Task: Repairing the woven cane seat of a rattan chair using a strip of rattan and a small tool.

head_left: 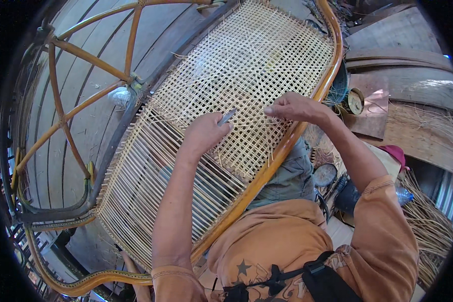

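A rattan seat frame with a woven cane panel [246,55] lies across my lap. Its upper part is a dense open-hole weave, while the lower left part has only parallel cane strands [141,161]. My left hand [204,133] is closed round a short grey metal tool [227,116], whose flat, narrow end sticks up past the thumb over the weave. To its right, my right hand [298,107] is pinched just above the weave near the polished rattan rail [274,163]. What sits between its thumb and finger is too small to make out.
Bent rattan poles [88,58] of a furniture frame stand at left over a plank floor [35,166]. At right are an open tin can [355,100], wooden boards [407,80], a round dark dish [325,174], a plastic bottle [403,196] and a bundle of cane [425,221].
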Demonstrator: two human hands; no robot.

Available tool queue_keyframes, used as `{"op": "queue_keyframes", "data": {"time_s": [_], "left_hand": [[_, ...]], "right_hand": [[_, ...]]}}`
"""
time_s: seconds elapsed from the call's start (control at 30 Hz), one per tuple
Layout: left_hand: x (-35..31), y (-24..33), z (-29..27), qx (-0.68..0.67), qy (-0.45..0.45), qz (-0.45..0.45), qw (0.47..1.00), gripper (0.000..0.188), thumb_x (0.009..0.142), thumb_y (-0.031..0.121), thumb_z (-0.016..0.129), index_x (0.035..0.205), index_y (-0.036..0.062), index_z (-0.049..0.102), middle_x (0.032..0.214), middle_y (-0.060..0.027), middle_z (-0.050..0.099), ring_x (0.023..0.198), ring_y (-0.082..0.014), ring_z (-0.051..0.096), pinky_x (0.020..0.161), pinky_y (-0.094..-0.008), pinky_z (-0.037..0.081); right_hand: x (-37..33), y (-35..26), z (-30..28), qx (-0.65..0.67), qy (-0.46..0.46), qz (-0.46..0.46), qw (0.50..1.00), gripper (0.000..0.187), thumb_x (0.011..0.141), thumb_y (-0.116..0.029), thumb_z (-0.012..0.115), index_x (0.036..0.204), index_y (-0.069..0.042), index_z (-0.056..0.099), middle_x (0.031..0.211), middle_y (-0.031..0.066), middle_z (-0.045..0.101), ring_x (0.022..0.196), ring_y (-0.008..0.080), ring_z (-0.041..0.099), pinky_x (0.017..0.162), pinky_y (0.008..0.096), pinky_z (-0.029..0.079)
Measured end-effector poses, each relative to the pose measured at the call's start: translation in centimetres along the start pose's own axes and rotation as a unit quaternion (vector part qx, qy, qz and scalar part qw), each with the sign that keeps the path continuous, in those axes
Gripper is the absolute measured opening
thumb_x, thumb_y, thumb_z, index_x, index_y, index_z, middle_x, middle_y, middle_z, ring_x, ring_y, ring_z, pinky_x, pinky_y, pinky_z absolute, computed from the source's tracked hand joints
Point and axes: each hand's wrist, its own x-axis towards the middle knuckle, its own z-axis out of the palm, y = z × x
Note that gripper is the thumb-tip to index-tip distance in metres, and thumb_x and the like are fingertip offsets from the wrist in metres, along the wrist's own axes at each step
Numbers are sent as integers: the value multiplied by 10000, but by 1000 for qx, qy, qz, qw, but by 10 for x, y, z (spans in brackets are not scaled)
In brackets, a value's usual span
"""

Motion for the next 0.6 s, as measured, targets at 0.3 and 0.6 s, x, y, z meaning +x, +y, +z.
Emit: {"op": "queue_keyframes", "data": {"time_s": [0.3,0.6], "left_hand": [[-2,3,3,30,17,-13,999,329,771,396,553,813,74,608,720,-122,620,711,-291,617,664,-411,469],[-3,4,7,19,46,-9,999,378,768,392,584,771,14,577,654,-135,557,618,-247,554,613,-383,439]], "right_hand": [[-21,21,21,-83,108,-236,962,231,833,-43,510,1051,-66,582,901,97,604,845,233,606,772,344,485],[-6,18,39,-85,136,-339,927,205,793,-27,577,991,-73,606,907,82,600,889,240,594,767,323,489]]}}
